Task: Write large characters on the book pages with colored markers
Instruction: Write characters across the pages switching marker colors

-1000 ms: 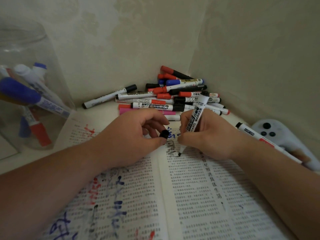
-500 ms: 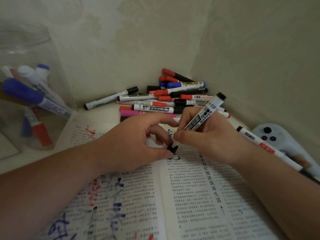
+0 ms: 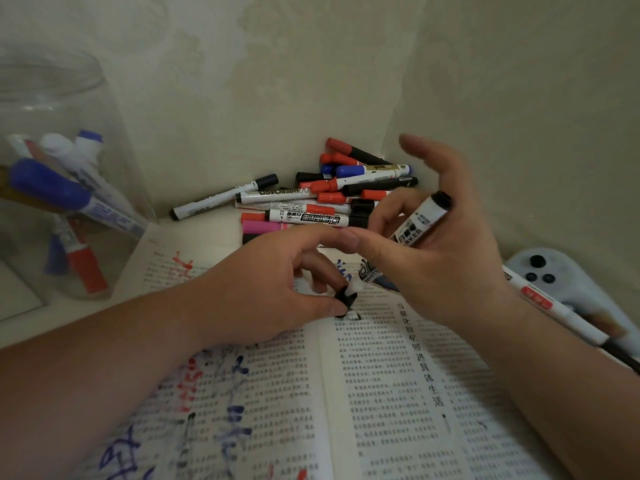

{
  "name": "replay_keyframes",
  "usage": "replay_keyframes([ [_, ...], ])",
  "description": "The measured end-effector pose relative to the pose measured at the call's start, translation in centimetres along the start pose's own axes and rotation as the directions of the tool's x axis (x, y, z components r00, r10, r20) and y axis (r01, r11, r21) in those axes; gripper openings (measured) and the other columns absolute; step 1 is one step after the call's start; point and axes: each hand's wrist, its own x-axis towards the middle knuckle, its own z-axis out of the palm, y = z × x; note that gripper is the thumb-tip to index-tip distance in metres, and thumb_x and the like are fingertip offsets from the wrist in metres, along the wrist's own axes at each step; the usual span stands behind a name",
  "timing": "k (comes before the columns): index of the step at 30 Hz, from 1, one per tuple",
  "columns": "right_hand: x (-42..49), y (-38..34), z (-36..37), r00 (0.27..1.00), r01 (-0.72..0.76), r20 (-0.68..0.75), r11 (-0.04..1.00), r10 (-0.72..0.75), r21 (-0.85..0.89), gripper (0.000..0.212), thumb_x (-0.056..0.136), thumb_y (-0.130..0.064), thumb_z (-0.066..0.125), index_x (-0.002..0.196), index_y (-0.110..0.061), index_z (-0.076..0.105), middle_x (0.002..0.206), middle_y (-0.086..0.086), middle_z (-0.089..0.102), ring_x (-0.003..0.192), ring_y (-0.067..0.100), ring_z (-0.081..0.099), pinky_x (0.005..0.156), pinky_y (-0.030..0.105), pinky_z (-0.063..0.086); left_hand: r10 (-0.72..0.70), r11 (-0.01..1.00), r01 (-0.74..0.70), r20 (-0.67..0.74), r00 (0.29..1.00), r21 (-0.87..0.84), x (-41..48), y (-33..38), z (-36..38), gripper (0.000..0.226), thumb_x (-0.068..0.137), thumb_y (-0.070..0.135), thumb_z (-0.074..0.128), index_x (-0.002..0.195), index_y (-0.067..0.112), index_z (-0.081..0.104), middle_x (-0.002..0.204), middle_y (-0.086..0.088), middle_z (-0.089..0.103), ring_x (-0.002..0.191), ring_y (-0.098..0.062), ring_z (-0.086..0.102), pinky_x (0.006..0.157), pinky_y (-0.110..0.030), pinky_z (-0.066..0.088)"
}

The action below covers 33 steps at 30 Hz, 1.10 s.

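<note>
Black whiteboard marker (image 3: 420,225) sits above the top of the open book (image 3: 381,410), angled nib-down towards the gutter. Right hand (image 3: 450,271) holds the barrel with the thumb across it; the other fingers are splayed loosely and the index is lifted clear. Left hand (image 3: 270,285) pinches the small black cap (image 3: 344,299) right at the nib. Can't tell if the cap is seated.

Handling, my read:
- Marker: light, rigid plastic tube with a smooth printed label, so a bit slippery. Grip mid-barrel near the nib end for control. The felt nib is the only soft part, so don't mash it.
- Cap: tiny and press-fit, easy to drop. A fingertip pinch is right.
- Book pages: thin, matte, densely printed paper with a curve at the spine. Ink likely bleeds. The left page already carries large blue and red strokes (image 3: 235,393), and the right page is mostly unmarked.

Nearby:
- A pile of markers (image 3: 311,206) with red, black, blue and pink caps lies in the corner.
- A clear jar (image 3: 69,98) at left holds more.
- A pale game controller (image 3: 568,275) lies at right, with a loose marker (image 3: 543,303) across it.
</note>
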Motion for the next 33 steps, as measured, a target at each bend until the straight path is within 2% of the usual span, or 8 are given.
replay_keyframes([
  [3,0.3,0.2,0.7,0.995,0.055,-0.084,0.994,-0.048,0.092,0.081,0.079,-0.004,0.085,0.140,-0.024,0.036,0.096,0.000,0.068,0.078,0.006,0.072,0.073,0.025,0.060,0.012,1.000,-0.012,0.030,0.999,0.004,0.0,0.0,0.1,0.055,0.078,0.029,0.084,0.121,0.046,0.054,0.094,0.028,0.072,0.096,0.004,0.066,0.096,-0.031,0.052],
  [7,0.7,0.9,1.0,0.977,0.213,0.016,0.959,-0.213,-0.187,0.043,0.092,-0.023,0.075,0.129,-0.025,0.054,0.092,-0.026,0.063,0.080,0.000,0.067,0.073,0.030,0.058,0.059,0.998,-0.059,0.022,0.998,-0.019,0.0,-0.2,0.2,0.046,0.081,0.023,0.083,0.112,0.046,0.059,0.096,0.027,0.071,0.094,0.003,0.068,0.095,-0.037,0.054],
  [11,0.1,0.9,0.7,0.956,0.290,0.084,0.950,-0.281,-0.116,0.030,0.102,-0.021,0.054,0.131,-0.016,0.054,0.088,0.004,0.068,0.077,0.025,0.068,0.067,0.048,0.055,0.055,0.998,-0.054,0.013,0.998,-0.039,0.1,-0.8,0.2,0.043,0.079,0.024,0.085,0.113,0.040,0.064,0.096,0.025,0.072,0.094,0.002,0.068,0.095,-0.035,0.054],
  [14,-0.2,0.9,0.7,0.982,0.174,0.071,0.985,-0.174,0.008,0.031,0.102,-0.025,0.051,0.133,-0.023,0.050,0.108,0.002,0.066,0.096,0.027,0.069,0.079,0.055,0.058,0.047,0.998,-0.046,0.014,0.999,-0.036,0.2,-0.7,0.2,0.040,0.080,0.022,0.083,0.110,0.040,0.064,0.093,0.025,0.072,0.091,0.001,0.068,0.094,-0.035,0.055],
  [21,-0.8,0.3,1.1,0.964,0.267,0.025,0.957,-0.266,-0.113,0.028,0.097,-0.010,0.063,0.123,-0.019,0.059,0.106,-0.015,0.066,0.082,0.014,0.070,0.067,0.035,0.059,0.049,0.998,-0.048,0.019,0.999,-0.044,0.1,-0.8,0.0,0.042,0.080,0.020,0.084,0.109,0.042,0.063,0.096,0.028,0.070,0.094,0.004,0.067,0.092,-0.031,0.054],
  [26,-1.0,0.0,0.7,0.980,0.090,0.181,0.995,-0.083,-0.034,0.043,0.104,-0.019,0.051,0.143,-0.034,0.046,0.096,-0.028,0.068,0.085,0.000,0.068,0.075,0.016,0.052,0.146,0.989,-0.146,0.010,0.989,-0.025,-0.1,-0.6,-0.2,0.038,0.081,0.015,0.081,0.095,0.046,0.065,0.096,0.027,0.069,0.095,0.003,0.066,0.087,-0.024,0.053],
  [29,-0.6,0.0,0.3,0.977,0.036,0.214,0.998,-0.025,-0.048,0.046,0.104,-0.039,0.046,0.149,-0.045,0.038,0.115,-0.009,0.067,0.100,0.010,0.066,0.086,0.035,0.052,0.073,0.919,-0.128,-0.159,0.985,-0.374,0.3,-1.3,-1.0,0.035,0.079,0.002,0.066,0.097,0.032,0.071,0.098,0.012,0.074,0.089,-0.007,0.067,0.079,-0.028,0.053],
  [33,1.3,-0.3,-0.4,0.997,-0.075,-0.020,0.994,0.077,0.085,0.050,0.087,-0.031,0.065,0.132,-0.049,0.053,0.080,0.004,0.068,0.058,0.021,0.056,0.051,0.034,0.048,-0.311,0.593,-0.047,-0.282,0.908,-0.804,1.1,-2.3,-2.0,0.025,0.084,-0.011,0.046,0.082,0.006,0.065,0.078,-0.014,0.065,0.065,-0.022,0.057,0.059,-0.032,0.050],
])
